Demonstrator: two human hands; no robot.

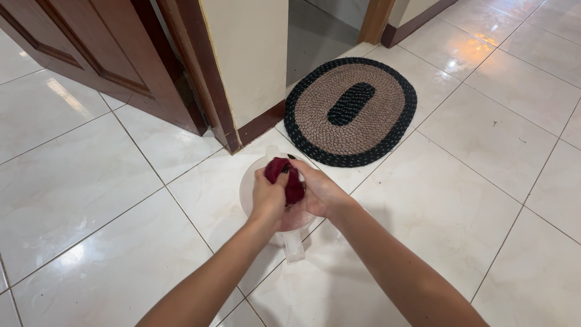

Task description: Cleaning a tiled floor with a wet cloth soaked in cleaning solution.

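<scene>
A dark red cloth (289,178) is bunched between both my hands, above a translucent white plastic jug (249,192) that stands on the tiled floor. My left hand (268,198) grips the cloth's left side. My right hand (319,191) closes on its right side. The cloth looks twisted between the two hands. The jug's handle (294,246) points toward me, and its spout faces away. What the jug holds is hidden by my hands.
An oval braided mat (351,112), brown with a dark green border and centre, lies just beyond the jug. A dark wooden door (91,54) stands open at the upper left beside a cream wall corner (248,60). Glossy white floor tiles (472,200) surround everything.
</scene>
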